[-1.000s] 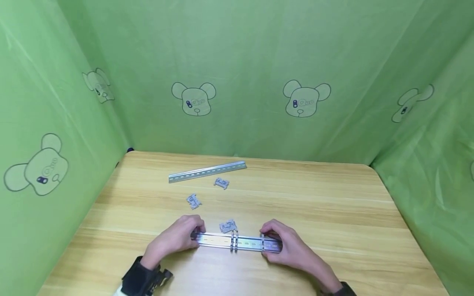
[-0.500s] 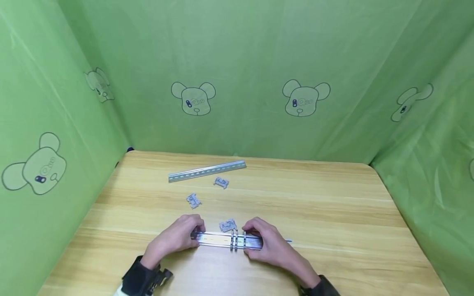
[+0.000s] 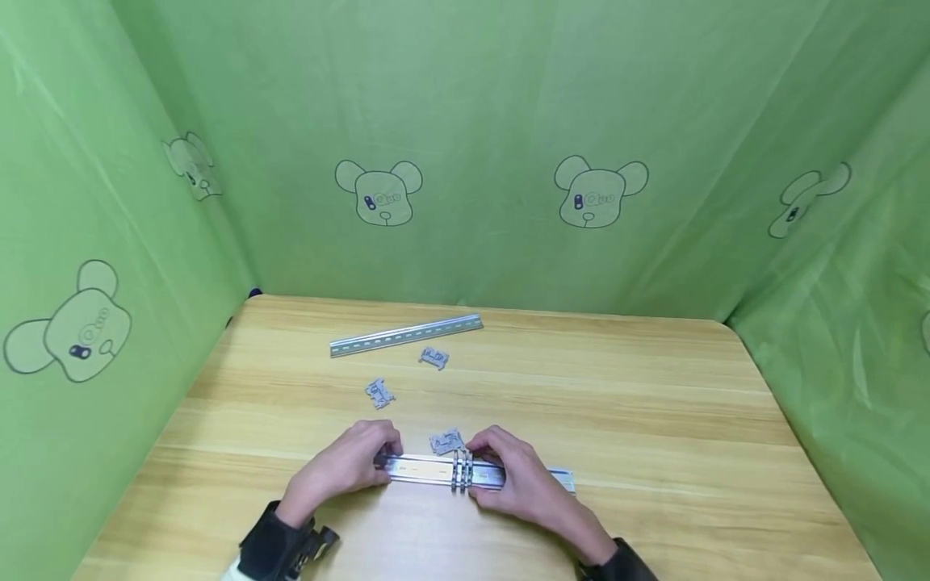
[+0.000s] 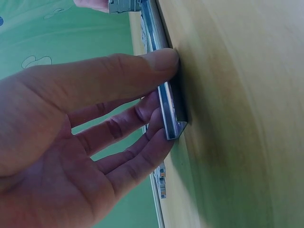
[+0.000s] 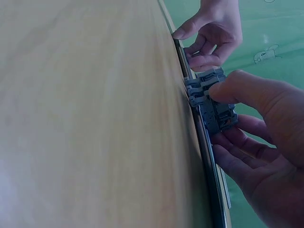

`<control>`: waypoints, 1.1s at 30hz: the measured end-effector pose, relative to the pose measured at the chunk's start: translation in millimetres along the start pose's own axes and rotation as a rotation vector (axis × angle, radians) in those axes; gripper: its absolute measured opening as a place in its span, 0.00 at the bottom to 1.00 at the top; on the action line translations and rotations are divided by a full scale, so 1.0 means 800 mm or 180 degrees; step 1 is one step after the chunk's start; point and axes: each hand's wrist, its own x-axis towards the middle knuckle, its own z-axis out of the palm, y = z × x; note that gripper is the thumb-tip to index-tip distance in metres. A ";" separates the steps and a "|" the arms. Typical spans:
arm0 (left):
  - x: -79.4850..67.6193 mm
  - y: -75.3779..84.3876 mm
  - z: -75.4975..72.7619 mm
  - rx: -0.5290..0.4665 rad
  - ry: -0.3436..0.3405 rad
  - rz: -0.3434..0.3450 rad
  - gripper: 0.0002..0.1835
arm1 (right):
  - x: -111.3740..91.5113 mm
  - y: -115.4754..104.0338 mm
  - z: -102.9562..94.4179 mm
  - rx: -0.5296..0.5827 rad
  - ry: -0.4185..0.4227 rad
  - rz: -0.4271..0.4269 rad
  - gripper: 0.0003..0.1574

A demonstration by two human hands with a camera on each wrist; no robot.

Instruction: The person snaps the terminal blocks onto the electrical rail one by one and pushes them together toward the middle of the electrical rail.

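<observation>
A slotted metal DIN rail (image 3: 421, 470) lies across the near part of the table. At its left end my left hand (image 3: 352, 460) grips both long edges between thumb and fingers; the left wrist view shows the thumb (image 4: 161, 61) on one edge. Three grey terminal blocks (image 3: 462, 471) stand side by side on the rail near its middle. My right hand (image 3: 519, 476) pinches the rightmost terminal block (image 5: 216, 116) between thumb and fingers, up against the other two. The rail's right end sticks out beyond the right hand.
A second DIN rail (image 3: 407, 335) lies slanted at the back of the table (image 3: 617, 387). Loose grey terminal blocks lie flat: one block (image 3: 433, 357) by that rail, another block (image 3: 379, 393) to the left, a third block (image 3: 446, 441) just behind the near rail. Green curtains (image 3: 494, 258) surround the table.
My right hand has slid leftward along the rail with the rightmost terminal block, closing the gap to the other two. The left hand has stayed on the rail's left end.
</observation>
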 end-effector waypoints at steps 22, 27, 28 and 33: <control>0.002 0.002 -0.003 -0.0015 -0.0006 -0.0002 0.17 | 0.010 -0.013 0.013 -0.0399 -0.0182 0.0058 0.46; 0.002 0.001 -0.003 -0.0026 0.0003 0.0045 0.17 | 0.013 -0.018 0.018 -0.0641 -0.0168 0.0037 0.39; 0.002 0.001 -0.003 -0.0024 0.0008 0.0054 0.17 | 0.013 -0.019 0.018 -0.0666 -0.0160 0.0037 0.38; 0.002 0.000 -0.002 -0.0038 0.0015 0.0047 0.17 | 0.016 -0.023 0.019 -0.0784 -0.0157 0.0080 0.33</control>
